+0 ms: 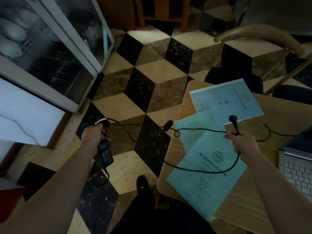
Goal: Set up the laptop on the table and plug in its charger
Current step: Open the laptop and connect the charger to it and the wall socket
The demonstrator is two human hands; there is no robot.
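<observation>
At 8 o'clock over the floor, left hand [93, 136] is gripping the charger brick [106, 153], fingers curled around it; at 4 o'clock above the table [243, 206], right hand [241, 143] is pinching the cable below the plug [233, 119]; laptop [298, 168] is sitting open at 3 o'clock on the table

Black charger brick [106, 153] and plug [233, 120] held aloft; open silver laptop [298, 168] on wooden table [239, 201].

Three pale blue booklets [207, 174] lie overlapping. A wooden chair [263, 36] stands on the checkered floor [148, 68]. A glass-fronted cabinet [55, 48] holds stacked dishes.
</observation>
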